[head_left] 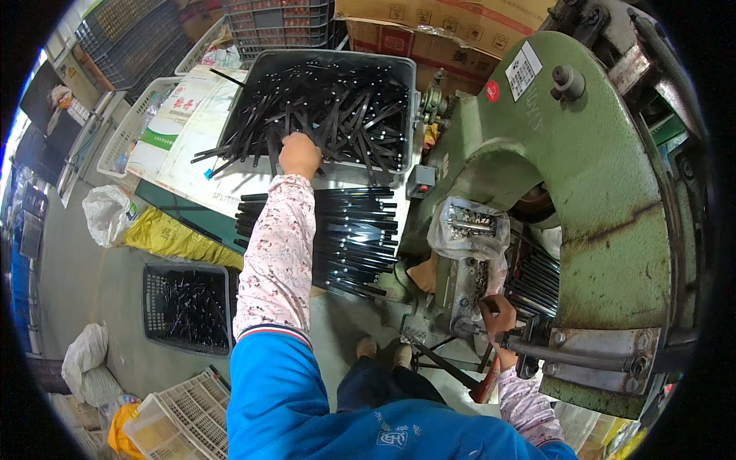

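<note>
My left hand (300,156) reaches over the near rim of a grey plastic bin (412,86), its fingers closed among the loose black strips (345,100) heaped inside. Closer to me, a layer of glossy black strips (353,234) lies roughly side by side on the table, under and beside my left forearm. My right hand (498,316) is at the lower working end of a green cast-metal machine (598,176). Its fingers are curled, thumb against forefinger; whatever they hold is too small or hidden.
A plastic-lined tray of small metal parts (469,224) sits beside the machine. More black strips (537,280) lie behind my right hand. On the floor stand a dark crate of black pieces (188,307) and a pale crate (180,418). Cardboard boxes (437,38) stack behind the bin.
</note>
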A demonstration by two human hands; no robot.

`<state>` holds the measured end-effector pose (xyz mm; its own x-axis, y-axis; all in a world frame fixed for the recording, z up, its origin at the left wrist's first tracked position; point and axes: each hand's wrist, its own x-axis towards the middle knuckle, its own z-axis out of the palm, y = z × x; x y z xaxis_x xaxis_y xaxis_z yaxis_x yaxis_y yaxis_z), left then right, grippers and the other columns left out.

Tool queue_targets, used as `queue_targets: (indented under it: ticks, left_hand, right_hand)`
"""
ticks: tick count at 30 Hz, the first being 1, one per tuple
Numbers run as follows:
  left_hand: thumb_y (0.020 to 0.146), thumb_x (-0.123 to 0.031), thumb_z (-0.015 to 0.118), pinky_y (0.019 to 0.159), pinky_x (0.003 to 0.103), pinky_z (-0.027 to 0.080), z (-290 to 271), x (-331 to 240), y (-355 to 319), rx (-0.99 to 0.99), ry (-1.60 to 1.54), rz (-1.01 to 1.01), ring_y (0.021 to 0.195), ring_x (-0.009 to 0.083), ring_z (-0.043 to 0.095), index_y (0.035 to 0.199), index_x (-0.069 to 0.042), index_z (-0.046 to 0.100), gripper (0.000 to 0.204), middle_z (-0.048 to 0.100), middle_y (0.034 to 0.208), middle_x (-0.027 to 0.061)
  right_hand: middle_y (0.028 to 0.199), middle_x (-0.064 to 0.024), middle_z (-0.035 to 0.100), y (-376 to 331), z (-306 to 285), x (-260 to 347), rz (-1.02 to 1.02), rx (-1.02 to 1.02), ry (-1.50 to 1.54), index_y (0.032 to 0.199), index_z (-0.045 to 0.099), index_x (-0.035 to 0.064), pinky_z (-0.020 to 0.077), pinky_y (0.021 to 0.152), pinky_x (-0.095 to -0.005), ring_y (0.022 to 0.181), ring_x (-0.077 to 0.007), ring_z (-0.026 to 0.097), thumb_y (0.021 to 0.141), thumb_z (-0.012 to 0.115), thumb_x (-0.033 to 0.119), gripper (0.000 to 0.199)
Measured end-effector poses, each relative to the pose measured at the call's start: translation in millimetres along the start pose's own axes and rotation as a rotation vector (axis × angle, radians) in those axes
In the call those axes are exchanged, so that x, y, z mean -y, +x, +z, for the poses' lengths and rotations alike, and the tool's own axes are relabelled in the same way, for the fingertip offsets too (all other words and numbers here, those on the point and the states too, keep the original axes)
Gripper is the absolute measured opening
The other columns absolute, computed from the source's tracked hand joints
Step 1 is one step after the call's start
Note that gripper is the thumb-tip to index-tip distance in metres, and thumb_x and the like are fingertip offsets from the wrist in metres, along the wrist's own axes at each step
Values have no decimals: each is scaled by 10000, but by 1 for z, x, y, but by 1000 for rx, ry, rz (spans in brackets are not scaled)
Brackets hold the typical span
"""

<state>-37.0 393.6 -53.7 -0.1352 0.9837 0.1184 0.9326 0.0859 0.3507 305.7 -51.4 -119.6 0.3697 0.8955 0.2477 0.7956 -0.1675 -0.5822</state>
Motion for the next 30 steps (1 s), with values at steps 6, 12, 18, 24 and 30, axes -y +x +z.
queue_targets:
  ticks: [6, 12, 18, 24, 30]
  left_hand:
    - [780, -363, 595, 868, 426, 490, -23, 14, -35, 237, -356, 44, 982, 429, 622, 924, 93, 647, 481, 647, 1009, 299]
    - [878, -167, 556, 441, 273, 392, -43, 8, -130, 457, -1298, -98, 480, 135, 521, 901, 52, 585, 222, 553, 613, 47]
    - [923, -159, 604, 395, 235, 305, -37, 25, -177, 261, -966, 242, 422, 49, 397, 895, 13, 562, 179, 455, 566, -35]
    - [919, -127, 577, 455, 261, 376, -120, 24, -246, 402, -905, 410, 480, 82, 461, 917, 19, 586, 146, 510, 587, 36]
    - [918, -95, 542, 416, 250, 407, -200, 86, -337, 642, -773, 440, 402, 111, 524, 930, 10, 639, 144, 537, 512, 39]
  right_hand:
    - [915, -134, 597, -17, -37, 80, 93, 120, -50, 940, 586, 13, 500, 664, -358, 766, -251, 603, 821, 614, 8, 122]
    - [872, -142, 629, -72, -28, 80, -40, 135, -32, 892, 626, 25, 480, 657, -359, 762, -291, 608, 798, 680, 75, 120]
    - [904, -136, 615, -82, -9, 132, -174, 548, 253, 937, 603, 39, 513, 720, -379, 848, -308, 626, 815, 691, 84, 157]
    - [1272, -202, 509, -36, 12, 188, -281, 325, 467, 967, 540, 36, 403, 967, -396, 1187, -363, 495, 842, 641, 40, 161]
    - [1508, -233, 287, 22, -20, 248, -497, 112, 479, 941, 558, 65, 195, 1126, -487, 1398, -412, 253, 912, 566, 160, 99]
